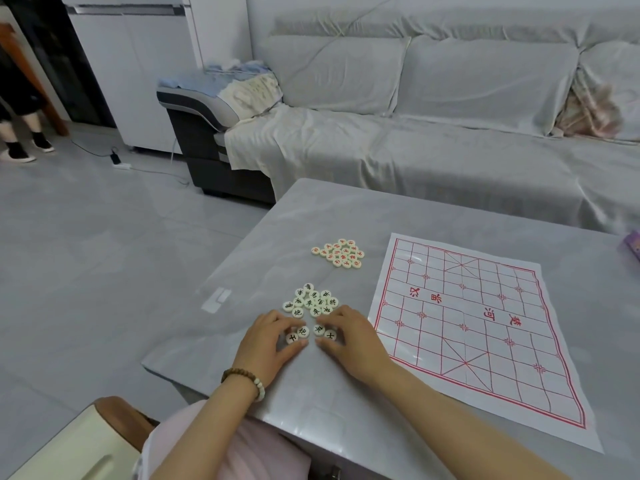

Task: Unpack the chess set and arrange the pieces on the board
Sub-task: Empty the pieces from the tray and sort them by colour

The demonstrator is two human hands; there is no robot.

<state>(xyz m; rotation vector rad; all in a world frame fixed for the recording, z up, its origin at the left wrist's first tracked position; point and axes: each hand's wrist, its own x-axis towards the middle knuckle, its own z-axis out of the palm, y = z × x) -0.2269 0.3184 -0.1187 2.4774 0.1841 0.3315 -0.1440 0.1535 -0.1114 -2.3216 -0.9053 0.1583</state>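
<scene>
A paper chess board with red grid lines lies flat on the grey table, with no pieces on it. To its left sits a cluster of cream discs with black characters, and farther back a cluster with red characters. My left hand and my right hand rest on the table at the near edge of the black cluster. The fingers of each hand curl around two black-marked discs, touching them without lifting.
A purple box pokes in at the table's right edge. A small clear wrapper lies left of the black pieces. A grey covered sofa stands behind the table. A person's feet show at far left.
</scene>
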